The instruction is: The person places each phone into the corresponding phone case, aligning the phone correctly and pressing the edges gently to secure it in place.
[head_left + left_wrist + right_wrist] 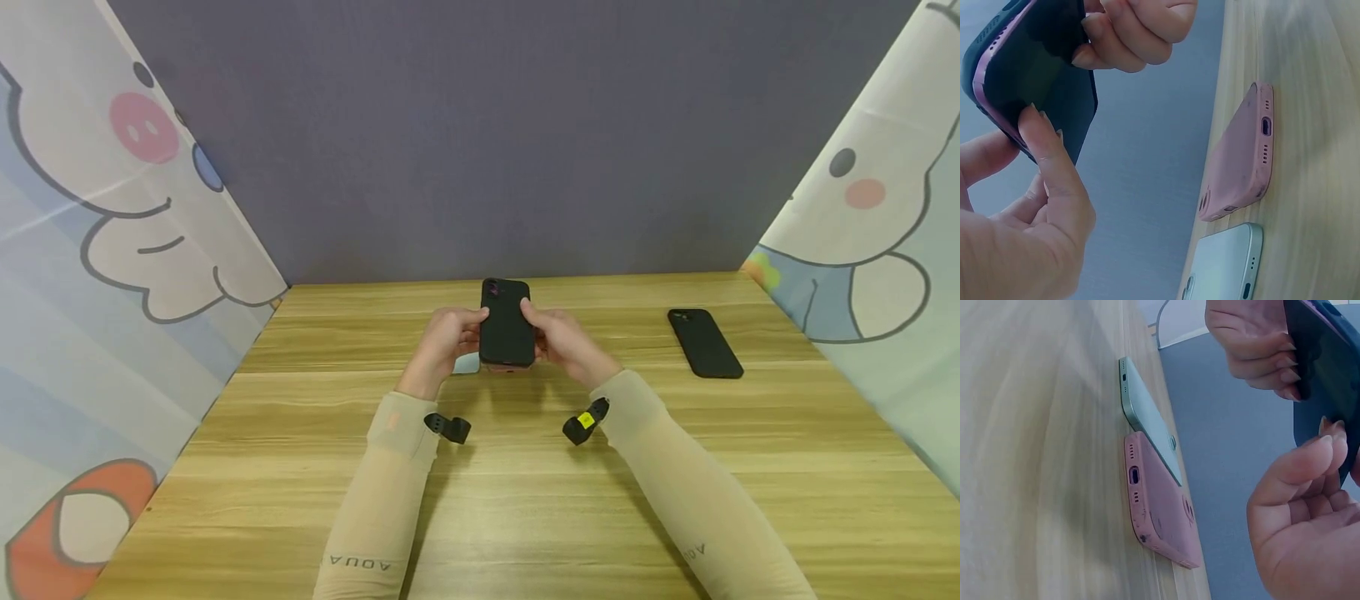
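I hold a black-cased phone [506,329] with both hands above the desk [525,500], toward its 12 o'clock edge. My left hand [442,337] pinches its left side, thumb on the rim where a pink edge shows under the black case in the left wrist view; my right hand [562,342] curls round its right side. On the desk beneath lie a pink phone case [1238,156] and a pale green phone [1225,262], overlapping at one corner in the right wrist view. A second black phone case [705,342] lies well apart at 2 o'clock. To do this well, I judge I should keep the phone steady in one hand and work the case rim with the thumbs corner by corner, never bending it, and stay over the desk.
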Demonstrator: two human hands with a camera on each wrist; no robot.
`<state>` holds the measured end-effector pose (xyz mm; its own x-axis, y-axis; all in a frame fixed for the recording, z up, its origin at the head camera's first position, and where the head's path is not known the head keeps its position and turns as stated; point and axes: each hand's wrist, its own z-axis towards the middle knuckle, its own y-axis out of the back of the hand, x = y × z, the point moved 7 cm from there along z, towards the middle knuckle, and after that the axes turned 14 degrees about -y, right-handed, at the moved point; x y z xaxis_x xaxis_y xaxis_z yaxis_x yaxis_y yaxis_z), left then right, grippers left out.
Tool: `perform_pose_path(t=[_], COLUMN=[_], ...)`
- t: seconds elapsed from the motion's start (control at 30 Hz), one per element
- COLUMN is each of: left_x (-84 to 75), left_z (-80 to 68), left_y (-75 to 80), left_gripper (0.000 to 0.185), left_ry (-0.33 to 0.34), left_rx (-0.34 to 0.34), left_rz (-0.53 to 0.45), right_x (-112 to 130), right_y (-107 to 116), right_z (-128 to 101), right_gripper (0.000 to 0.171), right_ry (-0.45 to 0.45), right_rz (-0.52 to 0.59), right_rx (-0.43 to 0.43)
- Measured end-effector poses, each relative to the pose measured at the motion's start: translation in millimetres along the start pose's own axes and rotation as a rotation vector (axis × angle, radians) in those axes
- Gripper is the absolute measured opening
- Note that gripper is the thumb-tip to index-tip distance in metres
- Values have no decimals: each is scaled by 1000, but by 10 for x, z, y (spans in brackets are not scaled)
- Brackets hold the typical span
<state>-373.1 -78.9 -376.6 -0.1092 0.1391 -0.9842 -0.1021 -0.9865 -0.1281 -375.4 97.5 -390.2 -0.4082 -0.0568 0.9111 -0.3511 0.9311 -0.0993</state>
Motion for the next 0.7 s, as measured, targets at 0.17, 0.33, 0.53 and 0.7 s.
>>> perform_pose_path(t=[0.17,0.33,0.53,0.7], left_x=[4,23,42,45], left_z=[8,20,23,27], left_y=[19,78,147,137], left_gripper=[19,17,17,16], left_ry=[4,12,6,1], left_rx=[-23,-78,-114,-110], left_rz=[-9,-34,-51,-56], right_x=[-27,-65,-123,-147], right_y=[-16,-49,-140,-179], right_z=[-6,-17,-43,-48], right_gripper=[46,44,48,52], right_ry=[-13,-43,-87,-83], right_rz=[32,-25,-113,-124], right_rx=[10,56,137,153])
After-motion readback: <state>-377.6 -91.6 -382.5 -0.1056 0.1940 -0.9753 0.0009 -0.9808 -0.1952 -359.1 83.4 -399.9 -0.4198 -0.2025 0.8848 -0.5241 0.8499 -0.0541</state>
